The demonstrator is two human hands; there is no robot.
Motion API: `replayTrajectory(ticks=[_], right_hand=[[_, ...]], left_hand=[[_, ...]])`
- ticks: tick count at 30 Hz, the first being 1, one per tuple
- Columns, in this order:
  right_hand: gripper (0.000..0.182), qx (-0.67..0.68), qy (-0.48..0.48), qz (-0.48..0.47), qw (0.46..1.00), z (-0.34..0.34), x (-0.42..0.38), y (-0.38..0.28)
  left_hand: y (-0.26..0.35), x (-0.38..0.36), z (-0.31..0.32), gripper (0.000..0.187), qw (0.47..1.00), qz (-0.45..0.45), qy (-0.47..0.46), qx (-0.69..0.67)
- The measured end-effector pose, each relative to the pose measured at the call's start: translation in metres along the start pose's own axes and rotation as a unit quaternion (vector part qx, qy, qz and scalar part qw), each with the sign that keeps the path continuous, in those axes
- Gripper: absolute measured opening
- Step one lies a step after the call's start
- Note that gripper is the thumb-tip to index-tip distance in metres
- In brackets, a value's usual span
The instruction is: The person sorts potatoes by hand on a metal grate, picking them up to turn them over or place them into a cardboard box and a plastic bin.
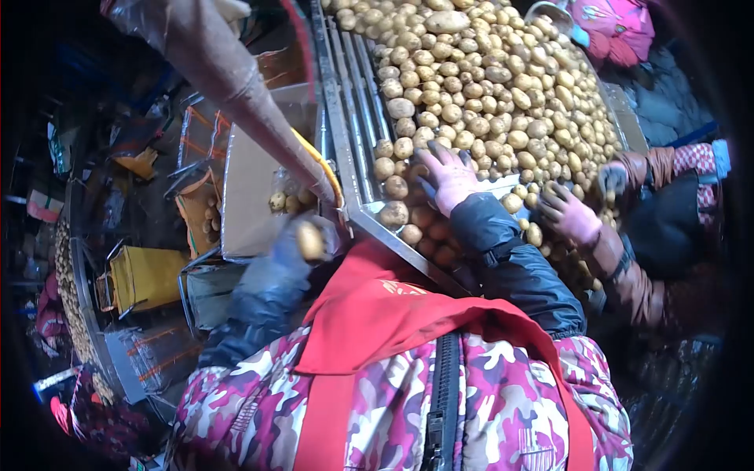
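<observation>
A heap of potatoes (pixel 503 94) covers the sorting table in front of me. My left hand (pixel 290 250), gloved and smeared by motion, is off the table's left side with a potato (pixel 310 241) in it. My right hand (pixel 454 182), in a pink glove with dark fingertips, lies on the potatoes near the table's front end. Its fingers are spread, and no potato shows in its grip. Something pale and flat (pixel 501 187) lies just right of this hand.
A co-worker's gloved hand (pixel 577 218) touches the potatoes on the right. Metal bars (pixel 353 94) edge the table on the left. A slanting pole (pixel 243 86) crosses above. Left of the table are a cardboard box (pixel 255 177) and a yellow bag (pixel 148 276).
</observation>
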State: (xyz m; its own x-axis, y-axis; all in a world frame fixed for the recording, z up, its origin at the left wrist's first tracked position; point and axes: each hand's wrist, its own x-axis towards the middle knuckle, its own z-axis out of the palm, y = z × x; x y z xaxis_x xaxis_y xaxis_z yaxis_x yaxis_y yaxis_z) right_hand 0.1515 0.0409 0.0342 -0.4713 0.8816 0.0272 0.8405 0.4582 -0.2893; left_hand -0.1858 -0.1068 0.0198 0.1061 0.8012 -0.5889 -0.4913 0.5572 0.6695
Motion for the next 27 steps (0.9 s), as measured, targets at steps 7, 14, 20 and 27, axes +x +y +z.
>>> replayTrajectory(ticks=[7, 14, 20, 27], right_hand=[[0.063, 0.045, 0.004, 0.045, 0.998, 0.004, -0.058, 0.024], [0.064, -0.014, -0.017, 0.093, 0.995, -0.017, -0.174, 0.045], [0.066, 0.029, 0.029, 0.302, 0.952, -0.037, -0.191, 0.083], [0.062, 0.039, 0.119, 0.154, 0.98, -0.084, -0.068, 0.103]], left_hand=[[0.02, -0.014, -0.074, 0.044, 0.877, 0.092, 0.186, 0.435], [0.013, -0.027, 0.074, 0.034, 0.727, 0.378, -0.113, 0.563], [0.005, 0.05, 0.156, 0.051, 0.597, 0.48, -0.175, 0.619], [-0.017, 0.082, 0.143, 0.06, 0.557, 0.415, -0.084, 0.715]])
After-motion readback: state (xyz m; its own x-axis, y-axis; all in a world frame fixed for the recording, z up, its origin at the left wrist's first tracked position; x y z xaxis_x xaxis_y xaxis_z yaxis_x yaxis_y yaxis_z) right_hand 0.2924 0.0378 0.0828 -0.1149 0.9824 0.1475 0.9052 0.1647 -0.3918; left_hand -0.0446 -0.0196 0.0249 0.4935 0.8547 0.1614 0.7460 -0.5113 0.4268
